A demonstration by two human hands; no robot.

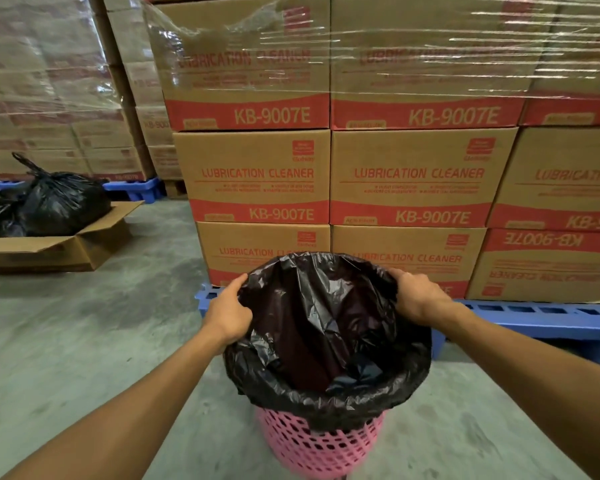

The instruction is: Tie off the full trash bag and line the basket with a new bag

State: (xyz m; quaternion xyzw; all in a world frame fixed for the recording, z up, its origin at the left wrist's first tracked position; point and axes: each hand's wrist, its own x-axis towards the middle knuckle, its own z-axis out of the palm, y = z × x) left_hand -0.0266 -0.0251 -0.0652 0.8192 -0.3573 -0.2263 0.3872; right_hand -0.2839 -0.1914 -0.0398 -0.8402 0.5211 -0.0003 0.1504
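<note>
A pink lattice basket (317,445) stands on the floor right below me. A new black bag (323,341) sits inside it, its near rim folded over the basket's top edge. The far part of the bag's mouth stands up above the basket. My left hand (227,313) grips the bag's left edge. On the opposite side, my right hand (418,296) holds the right edge. A tied-off full black trash bag (61,202) rests in an open cardboard box (68,249) at the far left.
Shrink-wrapped stacks of cardboard cartons (409,174) on a blue pallet (534,320) rise right behind the basket. More wrapped cartons (49,98) stand at the back left. Grey concrete floor (118,323) stretches to the left.
</note>
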